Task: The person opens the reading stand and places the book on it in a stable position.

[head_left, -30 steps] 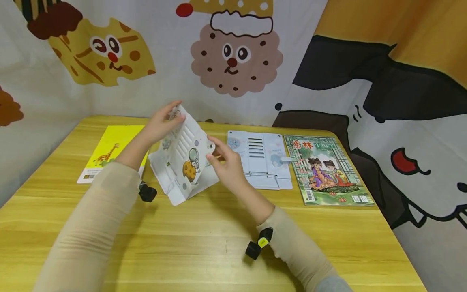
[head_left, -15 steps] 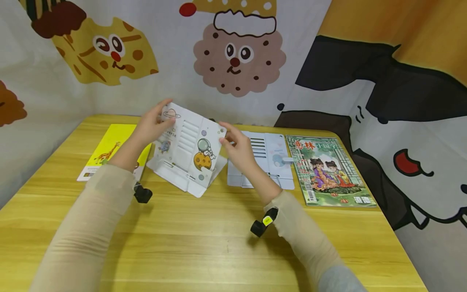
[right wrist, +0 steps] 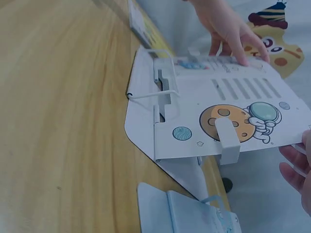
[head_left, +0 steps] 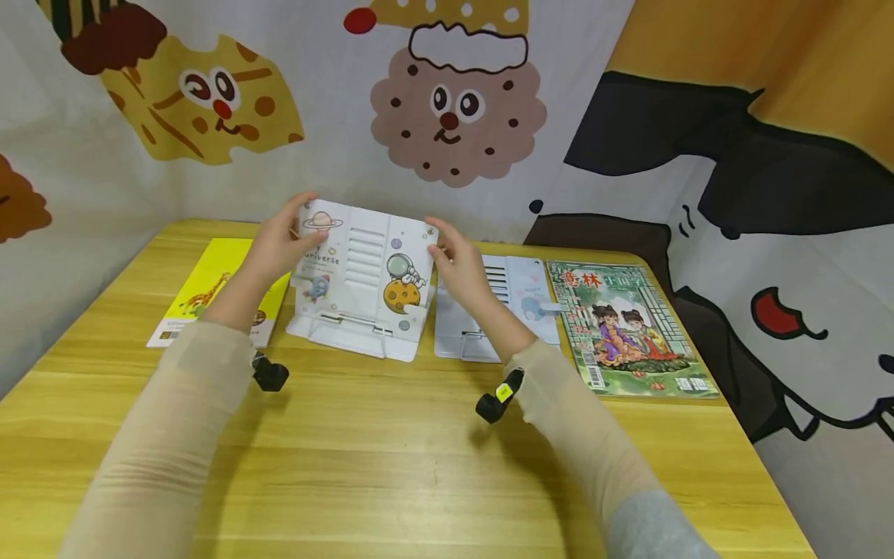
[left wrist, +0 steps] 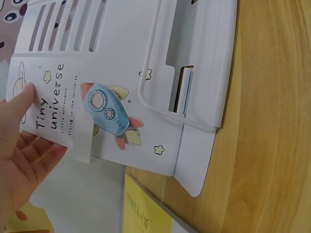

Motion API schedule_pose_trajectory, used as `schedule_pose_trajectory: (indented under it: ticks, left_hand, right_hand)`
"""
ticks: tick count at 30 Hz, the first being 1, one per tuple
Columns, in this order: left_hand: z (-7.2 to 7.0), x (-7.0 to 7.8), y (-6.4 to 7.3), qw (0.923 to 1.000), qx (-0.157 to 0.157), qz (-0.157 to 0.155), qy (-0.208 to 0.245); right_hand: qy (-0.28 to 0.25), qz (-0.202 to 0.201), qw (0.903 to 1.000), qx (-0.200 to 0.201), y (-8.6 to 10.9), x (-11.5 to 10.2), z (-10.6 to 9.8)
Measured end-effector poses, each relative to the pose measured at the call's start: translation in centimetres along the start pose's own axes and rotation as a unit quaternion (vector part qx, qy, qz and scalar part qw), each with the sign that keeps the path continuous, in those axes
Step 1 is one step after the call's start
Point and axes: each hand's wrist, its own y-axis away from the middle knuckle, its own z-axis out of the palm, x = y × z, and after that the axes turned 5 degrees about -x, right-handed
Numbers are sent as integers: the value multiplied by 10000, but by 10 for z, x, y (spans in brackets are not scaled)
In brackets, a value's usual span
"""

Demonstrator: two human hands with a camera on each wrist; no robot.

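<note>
A white book stand (head_left: 365, 268) with a planet, rocket and astronaut print stands propped up on the table, facing me. My left hand (head_left: 275, 244) pinches its upper left edge, thumb on the front and fingers behind. At the upper right corner my right hand (head_left: 461, 268) holds the panel the same way. The left wrist view shows the left hand (left wrist: 17, 150) beside the "Tiny universe" lettering and the wire bracket (left wrist: 146, 77) along the stand's base. In the right wrist view a white page clip (right wrist: 228, 141) sticks out at the side edge; the right hand (right wrist: 299, 167) is partly cut off.
A second, pale blue book stand (head_left: 520, 272) lies flat to the right, partly behind my right hand. Beside it lies a green illustrated magazine (head_left: 632, 326). A yellow giraffe booklet (head_left: 216, 268) is on the left. A cartoon-print curtain (head_left: 335, 116) hangs behind the wooden table (head_left: 391, 466).
The book stand has turned from an angled position to face me squarely, its base shifting away from me. My right hand has moved to the right with its corner, my left hand slightly left.
</note>
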Motion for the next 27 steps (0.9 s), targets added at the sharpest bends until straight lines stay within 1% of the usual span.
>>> schedule_pose_trajectory:
  ticks: [4, 11, 17, 20, 24, 27]
  left_hand:
    - [1, -1, 0, 9998, 179, 0, 23]
    - [3, -1, -1, 9989, 445, -116, 79]
    - [6, -2, -5, 9977, 591, -257, 209]
    - [6, -3, -6, 9972, 661, -257, 229]
    - [5, -4, -6, 9975, 647, -177, 198]
    - [2, -5, -2, 9988, 472, -70, 111]
  right_hand:
    - [272, 91, 9996, -21, -8, 6, 2]
    - [516, 440, 9975, -180, -20, 12, 5]
    - [740, 581, 9953, -230, -30, 13, 6]
    - [816, 642, 9943, -257, -35, 13, 5]
    - [827, 817, 9927, -318, -36, 11, 5]
    - [836, 919, 9916, -348, -32, 8, 5]
